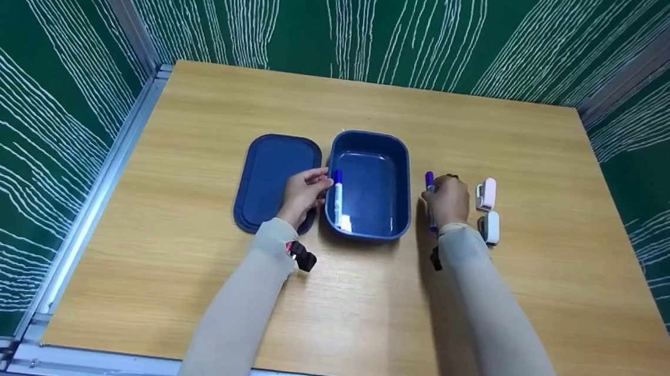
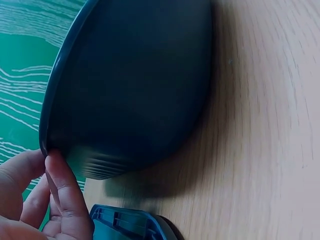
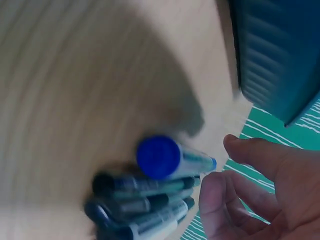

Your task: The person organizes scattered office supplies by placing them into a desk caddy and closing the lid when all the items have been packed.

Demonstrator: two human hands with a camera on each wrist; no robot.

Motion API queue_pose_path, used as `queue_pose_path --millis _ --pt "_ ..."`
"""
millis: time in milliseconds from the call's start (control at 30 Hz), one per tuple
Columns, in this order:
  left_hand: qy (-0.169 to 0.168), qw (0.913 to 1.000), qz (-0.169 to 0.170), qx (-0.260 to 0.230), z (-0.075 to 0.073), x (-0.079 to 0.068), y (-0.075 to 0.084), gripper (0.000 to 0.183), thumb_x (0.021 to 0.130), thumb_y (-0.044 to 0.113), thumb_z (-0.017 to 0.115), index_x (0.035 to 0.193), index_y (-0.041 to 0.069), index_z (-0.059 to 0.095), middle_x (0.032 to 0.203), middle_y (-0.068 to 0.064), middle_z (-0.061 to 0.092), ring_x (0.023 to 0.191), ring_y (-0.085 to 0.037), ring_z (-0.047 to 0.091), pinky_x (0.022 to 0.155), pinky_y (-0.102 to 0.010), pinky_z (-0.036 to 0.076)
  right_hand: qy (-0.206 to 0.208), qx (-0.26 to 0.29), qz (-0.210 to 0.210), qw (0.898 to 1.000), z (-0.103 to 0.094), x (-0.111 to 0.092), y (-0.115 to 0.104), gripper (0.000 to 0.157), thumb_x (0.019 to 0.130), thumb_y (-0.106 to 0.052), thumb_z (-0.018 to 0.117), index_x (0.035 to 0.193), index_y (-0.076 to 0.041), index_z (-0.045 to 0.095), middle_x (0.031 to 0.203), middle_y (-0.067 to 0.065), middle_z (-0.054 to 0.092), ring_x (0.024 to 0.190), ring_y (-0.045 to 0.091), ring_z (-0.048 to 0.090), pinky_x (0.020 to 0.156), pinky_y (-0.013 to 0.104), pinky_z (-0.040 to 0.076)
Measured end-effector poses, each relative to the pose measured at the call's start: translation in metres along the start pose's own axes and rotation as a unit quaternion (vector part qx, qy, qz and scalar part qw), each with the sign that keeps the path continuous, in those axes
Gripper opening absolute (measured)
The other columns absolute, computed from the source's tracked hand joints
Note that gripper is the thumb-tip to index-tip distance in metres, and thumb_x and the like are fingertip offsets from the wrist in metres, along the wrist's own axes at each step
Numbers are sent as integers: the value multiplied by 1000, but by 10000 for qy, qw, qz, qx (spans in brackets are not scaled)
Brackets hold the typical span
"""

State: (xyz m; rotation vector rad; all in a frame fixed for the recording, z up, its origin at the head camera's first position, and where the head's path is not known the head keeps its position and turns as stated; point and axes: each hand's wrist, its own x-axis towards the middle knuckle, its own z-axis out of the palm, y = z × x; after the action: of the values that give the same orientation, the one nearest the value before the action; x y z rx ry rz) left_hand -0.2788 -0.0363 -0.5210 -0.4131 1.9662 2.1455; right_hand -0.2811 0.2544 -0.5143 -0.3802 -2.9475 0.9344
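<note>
My left hand [image 1: 304, 194] pinches the left rim of a dark blue plastic box [image 1: 367, 235], with thumb and finger at its edge in the left wrist view. Inside the box, a white marker with a blue cap [image 1: 338, 197] lies along the left wall. To the right of the box, my right hand [image 1: 449, 201] hovers over a group of markers, partly hiding them in the head view. Its thumb and fingers [image 3: 212, 192] are apart, near the far end of a blue-ended marker [image 3: 159, 157]. Several darker markers [image 3: 145, 205] lie beside that one.
The blue lid [image 1: 274, 178] lies flat left of the box, partly under my left hand. Right of my right hand are a small pink clip-like item [image 1: 488, 193] and a white one [image 1: 491, 227]. Green, white-streaked panels [image 1: 375, 31] enclose the wooden table [image 1: 362, 308].
</note>
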Motion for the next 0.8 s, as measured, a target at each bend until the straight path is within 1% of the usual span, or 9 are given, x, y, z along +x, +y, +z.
queue_pose_path --millis 100,200,333,433,567,800 --pt "-14 10000 -14 -39 0 0 2 36 90 7 70 126 7 67 101 -3 65 80 -13 63 56 -17 55 42 -169 -98 9998 3 1 0 12 85 -5 69 93 4 71 89 18 69 78 28 62 69 42 54" --pt "-48 10000 -36 -43 1 0 3 37 90 7 70 127 7 66 104 -5 66 81 -11 63 57 -18 55 109 -304 -174 9993 4 2 2 12 84 -2 67 93 5 70 89 18 68 79 29 60 70 43 53" --pt "-119 9999 15 22 3 0 5 37 91 9 70 128 8 66 109 -6 66 82 -9 63 59 -18 56 268 -373 -305 9985 3 2 4 18 81 3 63 97 7 70 94 22 67 84 34 60 75 48 52" --pt "-101 9999 29 31 3 -1 5 37 91 9 70 128 8 66 109 -6 66 83 -9 63 59 -18 56 330 -404 -388 9979 4 2 5 24 80 6 61 102 9 69 99 25 67 91 39 62 81 52 53" --pt "-87 10000 25 -5 2 0 3 37 91 8 70 128 7 66 107 -6 66 82 -8 62 59 -18 56 357 -406 -331 9980 7 1 7 28 80 6 61 107 9 68 103 27 66 97 41 63 86 53 53" --pt "-26 10000 71 -57 0 0 -1 37 90 7 70 127 6 67 101 -3 65 74 -7 60 54 -16 53 410 -283 -237 9985 13 1 9 28 80 6 64 108 8 69 102 25 68 96 40 64 84 52 54"
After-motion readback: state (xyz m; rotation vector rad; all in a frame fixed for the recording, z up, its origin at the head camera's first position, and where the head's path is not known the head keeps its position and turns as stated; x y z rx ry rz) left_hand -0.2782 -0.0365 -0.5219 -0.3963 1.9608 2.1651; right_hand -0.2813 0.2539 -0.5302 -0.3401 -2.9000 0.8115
